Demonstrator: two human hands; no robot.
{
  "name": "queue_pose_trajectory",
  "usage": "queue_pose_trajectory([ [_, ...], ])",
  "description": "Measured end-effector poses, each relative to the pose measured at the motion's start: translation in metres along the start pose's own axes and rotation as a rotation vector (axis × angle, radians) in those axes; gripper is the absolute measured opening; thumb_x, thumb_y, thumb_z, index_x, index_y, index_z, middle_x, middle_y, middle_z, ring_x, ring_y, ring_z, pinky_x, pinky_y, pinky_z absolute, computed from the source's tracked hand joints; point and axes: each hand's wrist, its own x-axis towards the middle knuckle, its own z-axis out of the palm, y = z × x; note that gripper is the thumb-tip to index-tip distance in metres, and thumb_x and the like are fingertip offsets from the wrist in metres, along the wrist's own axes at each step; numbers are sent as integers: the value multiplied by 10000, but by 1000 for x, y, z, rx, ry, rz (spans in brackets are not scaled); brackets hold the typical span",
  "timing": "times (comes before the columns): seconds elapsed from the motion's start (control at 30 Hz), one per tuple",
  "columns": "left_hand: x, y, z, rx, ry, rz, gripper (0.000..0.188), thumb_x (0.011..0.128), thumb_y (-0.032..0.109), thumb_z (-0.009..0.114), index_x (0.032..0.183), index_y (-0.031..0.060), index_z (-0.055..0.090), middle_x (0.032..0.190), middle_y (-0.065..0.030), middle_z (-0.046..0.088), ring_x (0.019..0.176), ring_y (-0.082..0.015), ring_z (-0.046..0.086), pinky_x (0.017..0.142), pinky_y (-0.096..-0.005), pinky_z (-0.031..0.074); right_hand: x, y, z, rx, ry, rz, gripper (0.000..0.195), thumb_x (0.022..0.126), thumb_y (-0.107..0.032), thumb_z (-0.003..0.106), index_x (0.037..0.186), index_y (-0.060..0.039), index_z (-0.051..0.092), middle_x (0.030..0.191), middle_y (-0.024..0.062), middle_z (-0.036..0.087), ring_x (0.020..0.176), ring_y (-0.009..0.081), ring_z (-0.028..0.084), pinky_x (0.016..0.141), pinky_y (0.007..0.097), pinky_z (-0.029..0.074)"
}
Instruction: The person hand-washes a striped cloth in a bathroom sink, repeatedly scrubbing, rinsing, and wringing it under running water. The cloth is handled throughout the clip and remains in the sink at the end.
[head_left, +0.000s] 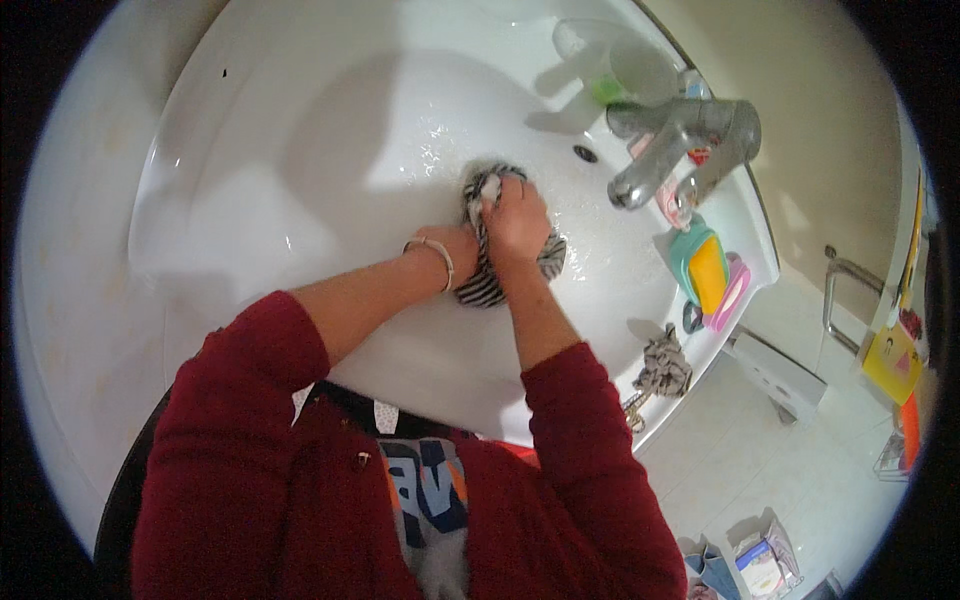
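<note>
A wet black-and-white striped cloth (484, 291) is bunched in the bottom of the white washbasin (352, 195). My right hand (519, 223) grips it from above, fingers curled into the folds. From the left, my left hand (461, 253) holds the same cloth, its fingers mostly hidden behind the fabric. A light-coloured bangle circles my left wrist. At the fingertips of my right hand shows a small white patch (491, 187), either soap, foam or pale fabric; I cannot tell which. Water glistens on the basin around the cloth.
A metal faucet (652, 165) reaches over the basin's right side, near the overflow hole (585, 154). Along the rim lie a teal-and-yellow case (701, 266), a pink item (729, 296), a crumpled grey-brown cloth (664, 365) and a chain-like item (634, 412).
</note>
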Motion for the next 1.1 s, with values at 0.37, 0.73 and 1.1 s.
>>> queue_pose_trajectory([
  [0.37,-61,-14,-47,63,17,-72,444,836,253,551,1159,-30,436,1176,-263,437,1106,-387,466,904,-452,420,-22,46,-30,-118,54,263,474,747,-368,636,1172,-200,508,1135,106,486,1055,293,479,809,466,417],
  [0.73,-29,-6,-33,-42,-19,39,314,809,191,535,1071,19,521,1030,-213,604,951,-334,601,809,-413,484,-113,-11,-71,536,-170,11,281,650,-107,687,853,-27,510,938,144,573,911,344,541,763,424,435],
  [1.1,-1,-17,-39,121,25,11,244,826,134,499,1034,35,579,1018,-166,628,929,-304,620,770,-389,503,-3,-24,-2,53,-111,477,250,710,-313,613,799,-80,608,817,105,597,785,308,571,670,406,488],
])
